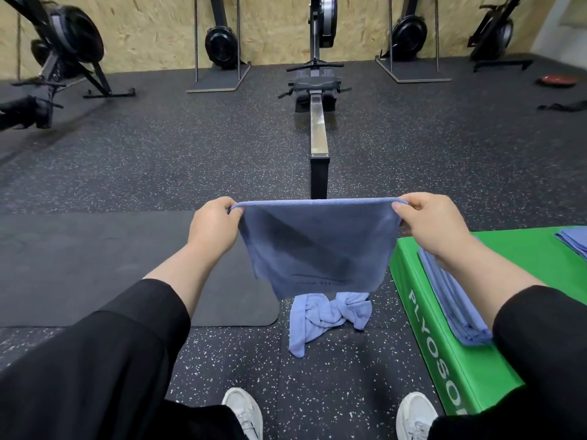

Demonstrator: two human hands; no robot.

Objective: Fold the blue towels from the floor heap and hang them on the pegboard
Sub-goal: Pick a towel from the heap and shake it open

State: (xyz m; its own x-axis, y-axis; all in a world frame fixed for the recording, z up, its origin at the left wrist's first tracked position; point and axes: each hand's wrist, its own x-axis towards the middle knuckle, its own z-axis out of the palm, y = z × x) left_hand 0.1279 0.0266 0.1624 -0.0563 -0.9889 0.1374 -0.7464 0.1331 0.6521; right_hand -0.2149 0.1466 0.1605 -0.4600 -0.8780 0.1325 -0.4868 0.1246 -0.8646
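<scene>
Hands (pixel 216 227) pinching square terry towel (pixel 317 246)

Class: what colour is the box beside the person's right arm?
Bright green box, head view.

Setting: a gym or fitness studio. Evidence: black rubber floor (pixel 158 160) with pale speckles; a rowing machine (pixel 318 90) in the middle with its steel rail running toward the camera; further rowers stood on end (pixel 222 42) against a chipboard wall (pixel 152 23); a dark exercise mat (pixel 79 255) flat on the floor; a green padded plyo box (pixel 451 360) with pale lettering on its side.
</scene>
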